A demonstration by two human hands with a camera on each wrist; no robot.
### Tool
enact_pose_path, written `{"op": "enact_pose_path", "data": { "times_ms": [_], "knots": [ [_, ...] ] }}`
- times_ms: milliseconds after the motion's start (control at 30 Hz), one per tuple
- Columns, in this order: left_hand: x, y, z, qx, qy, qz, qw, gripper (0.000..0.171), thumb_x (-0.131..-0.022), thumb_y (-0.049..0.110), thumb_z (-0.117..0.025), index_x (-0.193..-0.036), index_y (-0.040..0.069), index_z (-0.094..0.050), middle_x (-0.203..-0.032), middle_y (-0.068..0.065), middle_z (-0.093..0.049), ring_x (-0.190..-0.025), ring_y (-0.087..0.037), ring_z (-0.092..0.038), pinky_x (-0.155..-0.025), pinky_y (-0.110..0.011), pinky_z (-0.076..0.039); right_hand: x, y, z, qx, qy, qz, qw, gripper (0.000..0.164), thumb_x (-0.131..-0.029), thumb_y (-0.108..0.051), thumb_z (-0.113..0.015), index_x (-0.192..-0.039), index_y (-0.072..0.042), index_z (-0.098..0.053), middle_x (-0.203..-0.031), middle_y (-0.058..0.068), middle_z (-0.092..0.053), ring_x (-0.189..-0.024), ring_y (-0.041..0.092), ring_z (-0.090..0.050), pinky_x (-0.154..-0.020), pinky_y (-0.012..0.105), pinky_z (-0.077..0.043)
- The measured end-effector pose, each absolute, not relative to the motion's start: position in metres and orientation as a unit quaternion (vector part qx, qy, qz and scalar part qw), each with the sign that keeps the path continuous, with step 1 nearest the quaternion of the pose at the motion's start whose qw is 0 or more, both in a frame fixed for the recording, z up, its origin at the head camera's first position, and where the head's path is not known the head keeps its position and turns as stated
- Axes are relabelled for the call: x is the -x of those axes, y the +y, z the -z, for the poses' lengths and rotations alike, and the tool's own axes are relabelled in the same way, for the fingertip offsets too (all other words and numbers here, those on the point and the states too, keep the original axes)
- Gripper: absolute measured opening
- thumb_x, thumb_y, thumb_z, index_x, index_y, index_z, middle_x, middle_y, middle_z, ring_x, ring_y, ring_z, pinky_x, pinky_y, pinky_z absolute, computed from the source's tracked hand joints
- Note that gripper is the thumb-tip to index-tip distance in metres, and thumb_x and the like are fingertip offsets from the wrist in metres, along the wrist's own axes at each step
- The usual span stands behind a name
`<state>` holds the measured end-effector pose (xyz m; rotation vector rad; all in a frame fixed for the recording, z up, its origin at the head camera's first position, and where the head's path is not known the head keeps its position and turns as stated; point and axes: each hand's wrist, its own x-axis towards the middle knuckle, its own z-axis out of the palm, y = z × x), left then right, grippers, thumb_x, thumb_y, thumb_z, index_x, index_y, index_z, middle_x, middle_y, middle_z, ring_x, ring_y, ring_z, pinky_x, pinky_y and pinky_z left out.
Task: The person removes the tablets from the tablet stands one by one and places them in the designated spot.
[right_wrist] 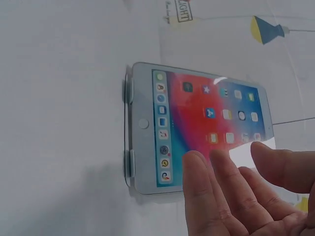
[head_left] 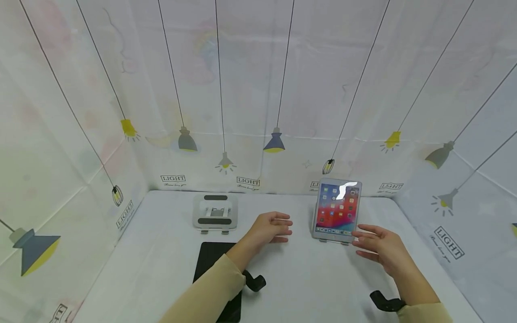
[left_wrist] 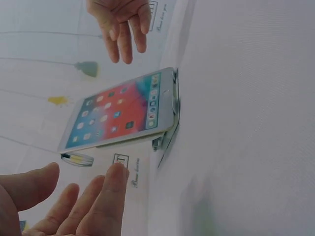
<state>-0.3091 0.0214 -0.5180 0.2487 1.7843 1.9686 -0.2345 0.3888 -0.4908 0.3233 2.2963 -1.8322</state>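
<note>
A white tablet (head_left: 337, 208) with a lit home screen leans upright on a small stand (right_wrist: 129, 164), whose front lips hold its lower edge. My right hand (head_left: 381, 246) is beside the tablet's lower right corner, fingers loosely extended and holding nothing; in the head view I cannot tell whether the fingertips touch it. To the tablet's left, my left hand (head_left: 268, 231) hovers apart from it with relaxed fingers and nothing in them. The left wrist view shows the tablet (left_wrist: 120, 110) between both hands. Most of the stand is hidden behind the tablet.
A second stand (head_left: 215, 211), white and grey with dark pads, lies at the back left of the white table (head_left: 299, 278). Under my left forearm is a black tablet-like slab (head_left: 212, 255), partly covered. A printed curtain (head_left: 250, 89) encloses the table's back and sides.
</note>
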Motion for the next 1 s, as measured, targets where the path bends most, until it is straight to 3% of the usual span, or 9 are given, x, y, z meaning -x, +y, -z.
{"op": "enact_pose_path", "data": {
  "times_ms": [200, 467, 667, 1000],
  "knots": [
    [0.316, 0.028, 0.514, -0.081, 0.642, -0.726, 0.233, 0.037, -0.101, 0.008, -0.073, -0.138, 0.011, -0.069, -0.144, -0.018, -0.070, -0.116, -0.027, -0.078, -0.095, -0.040, -0.067, 0.241, 0.402, 0.485, -0.102, 0.781, 0.611, 0.083, 0.069, -0.109, -0.018, -0.064, -0.166, 0.002, -0.030, -0.139, 0.003, -0.075, -0.108, 0.013, -0.080, -0.093, 0.039, -0.067],
    [0.326, 0.038, 0.507, -0.081, 0.630, -0.737, 0.230, 0.041, -0.100, 0.003, -0.074, -0.140, 0.007, -0.066, -0.142, -0.018, -0.071, -0.125, -0.036, -0.074, -0.101, -0.044, -0.064, 0.251, 0.413, 0.480, -0.102, 0.777, 0.617, 0.067, 0.069, -0.108, -0.018, -0.066, -0.165, 0.000, -0.032, -0.129, -0.010, -0.077, -0.108, 0.011, -0.080, -0.094, 0.041, -0.066],
    [0.335, 0.045, 0.501, -0.096, 0.637, -0.728, 0.232, 0.044, -0.102, 0.004, -0.071, -0.145, 0.007, -0.063, -0.149, -0.019, -0.067, -0.127, -0.033, -0.073, -0.107, -0.048, -0.061, 0.260, 0.424, 0.479, -0.103, 0.782, 0.611, 0.061, 0.068, -0.109, -0.019, -0.064, -0.166, -0.001, -0.032, -0.134, -0.007, -0.076, -0.106, 0.008, -0.079, -0.093, 0.037, -0.067],
    [0.353, 0.060, 0.493, -0.101, 0.632, -0.731, 0.238, 0.045, -0.104, -0.001, -0.066, -0.147, 0.010, -0.063, -0.150, -0.015, -0.066, -0.129, -0.031, -0.073, -0.104, -0.044, -0.063, 0.277, 0.432, 0.471, -0.098, 0.774, 0.623, 0.059, 0.068, -0.110, -0.019, -0.063, -0.167, -0.003, -0.030, -0.128, -0.014, -0.076, -0.101, 0.001, -0.077, -0.096, 0.036, -0.066]
  ]
}}
